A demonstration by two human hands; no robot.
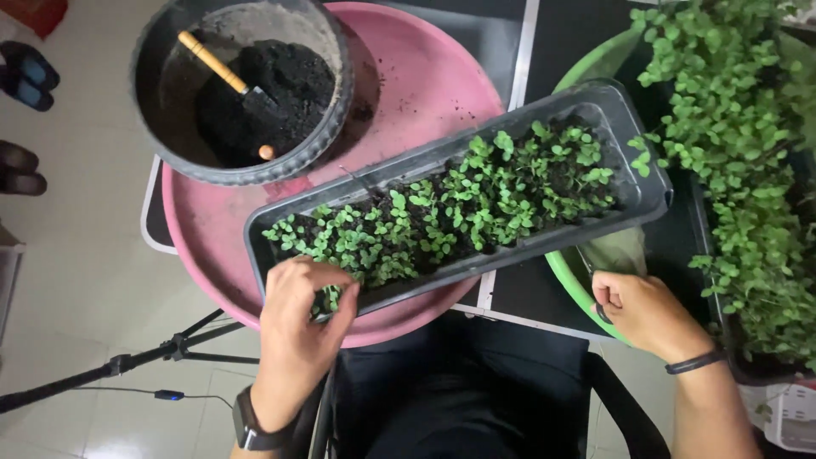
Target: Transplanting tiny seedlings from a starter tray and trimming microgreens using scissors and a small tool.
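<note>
Left hand [297, 319] in seedling tray [633, 200]; right hand [642, 310] on green basin [565, 276].

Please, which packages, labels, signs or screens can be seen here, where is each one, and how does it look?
No labels, signs or lit screens show.
Smartwatch: on the left wrist, bottom edge; dark band and case, its face is not visible.
White crate-like container: bottom right corner, beside the big greens; pale plastic with openings, only partly in view.
Clear plastic bag: by the right hand, inside the green basin; crumpled, see-through.
</note>
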